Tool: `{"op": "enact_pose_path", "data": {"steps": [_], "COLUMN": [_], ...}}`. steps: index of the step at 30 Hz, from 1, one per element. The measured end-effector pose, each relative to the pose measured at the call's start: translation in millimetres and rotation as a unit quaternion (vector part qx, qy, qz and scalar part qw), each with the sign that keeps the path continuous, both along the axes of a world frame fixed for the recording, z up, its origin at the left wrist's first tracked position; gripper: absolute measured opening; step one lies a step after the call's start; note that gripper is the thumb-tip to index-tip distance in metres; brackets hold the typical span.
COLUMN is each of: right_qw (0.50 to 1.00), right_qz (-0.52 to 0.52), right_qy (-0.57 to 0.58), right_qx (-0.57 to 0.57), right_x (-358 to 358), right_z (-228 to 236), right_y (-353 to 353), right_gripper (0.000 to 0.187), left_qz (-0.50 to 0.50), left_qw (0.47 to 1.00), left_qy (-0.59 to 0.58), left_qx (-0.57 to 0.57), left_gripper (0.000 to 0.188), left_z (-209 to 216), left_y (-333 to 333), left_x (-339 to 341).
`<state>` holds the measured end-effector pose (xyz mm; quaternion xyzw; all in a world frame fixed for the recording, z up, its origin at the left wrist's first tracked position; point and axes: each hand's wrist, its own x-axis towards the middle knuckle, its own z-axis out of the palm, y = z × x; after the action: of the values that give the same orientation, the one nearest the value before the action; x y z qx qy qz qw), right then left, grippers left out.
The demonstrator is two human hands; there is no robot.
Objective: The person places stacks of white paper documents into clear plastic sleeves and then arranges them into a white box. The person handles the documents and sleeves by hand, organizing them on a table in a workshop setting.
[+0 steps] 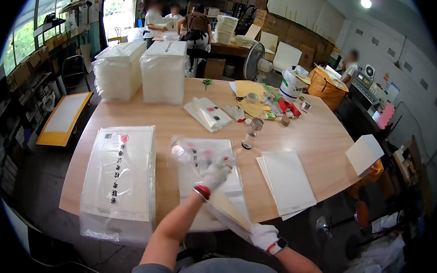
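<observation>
White gloves with red cuffs cover both my hands. My left hand (216, 176) lies over a clear plastic bag (182, 147) with black and red print, its fingers apart and slightly blurred. Below it, a pale bent paper stack (231, 214) curves up near the table's front edge. My right hand (264, 235), with a watch at the wrist, is closed on the lower corner of this stack; how the stack sits against the bag is unclear. Left of them is a thick pile of printed sheets in plastic (117, 176). White sheets (290, 182) lie to the right.
Two tall bagged stacks (163, 72) stand at the table's far left. A tape dispenser (252, 133), folded bags (208, 114), green scissors (207, 82) and a white bucket (292, 85) are farther back. A white block (364, 154) sits at the right edge. Several people work beyond.
</observation>
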<state>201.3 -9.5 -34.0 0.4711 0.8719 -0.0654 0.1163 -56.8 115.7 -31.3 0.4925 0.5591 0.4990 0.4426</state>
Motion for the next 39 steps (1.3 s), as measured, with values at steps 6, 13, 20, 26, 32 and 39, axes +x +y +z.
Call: {"op": "enact_pose_path", "data": {"steps": [6, 13, 20, 26, 32, 39], "right_qw": [0.989, 0.993, 0.996, 0.982, 0.949, 0.938], "right_qz": [0.060, 0.001, -0.020, -0.076, -0.207, -0.296], "right_qy": [0.117, 0.097, 0.073, 0.172, 0.234, 0.182], "right_qx": [0.061, 0.073, 0.056, 0.034, 0.031, -0.010], "right_x": [37.5, -12.5, -52.3, -48.0, -65.5, -61.6], "right_z": [9.0, -40.0, -16.0, -45.7, -39.6, -90.3], "right_y": [-9.0, 41.3, 64.3, 77.2, 70.6, 119.8], "right_gripper": [0.018, 0.020, 0.028, 0.035, 0.057, 0.069], "left_qz": [-0.104, -0.135, -0.117, -0.124, -0.037, -0.088], "left_qw": [0.994, 0.990, 0.966, 0.931, 0.937, 0.824], "left_qy": [-0.032, 0.033, 0.209, 0.335, 0.340, 0.523], "left_qx": [-0.029, -0.037, 0.096, 0.074, 0.073, 0.198], "left_gripper": [0.038, 0.049, 0.062, 0.052, 0.050, 0.045], "left_z": [28.0, 12.4, 12.6, 20.6, -29.5, -128.5], "left_y": [-12.6, -28.6, -54.7, -66.6, -56.1, -79.5], "left_x": [-44.0, -4.2, 69.5, 77.2, 55.3, 27.5]}}
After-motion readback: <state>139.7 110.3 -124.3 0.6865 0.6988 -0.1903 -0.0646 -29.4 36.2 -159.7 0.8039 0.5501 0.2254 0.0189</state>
